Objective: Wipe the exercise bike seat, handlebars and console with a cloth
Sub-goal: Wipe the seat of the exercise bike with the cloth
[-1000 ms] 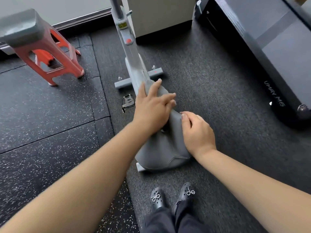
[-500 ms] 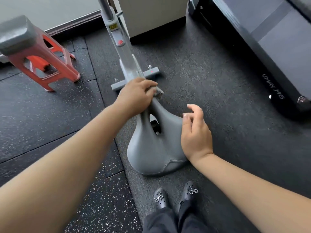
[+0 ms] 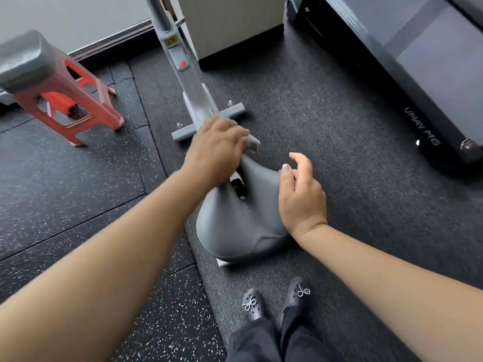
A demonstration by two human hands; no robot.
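The grey exercise bike seat [image 3: 235, 226] is below me at the centre, with a slot down its middle. My left hand [image 3: 217, 150] is at the seat's narrow front end, closed on a grey cloth [image 3: 252, 142] that pokes out past its fingers. My right hand [image 3: 300, 197] rests against the seat's right side, fingers loosely curled and apart, holding nothing. The bike's grey frame post [image 3: 183, 71] rises beyond the seat toward the top edge. Handlebars and console are out of view.
A red plastic stool [image 3: 65, 100] with a grey pad stands at the left. A black treadmill [image 3: 418, 74] fills the upper right. A white cabinet [image 3: 230, 19] stands behind the bike. My black shoes [image 3: 274, 301] are just below the seat on the dark rubber floor.
My left hand has slid the cloth forward from the seat's middle to its nose. My right hand has lifted its fingers off the seat top and sits at the right side.
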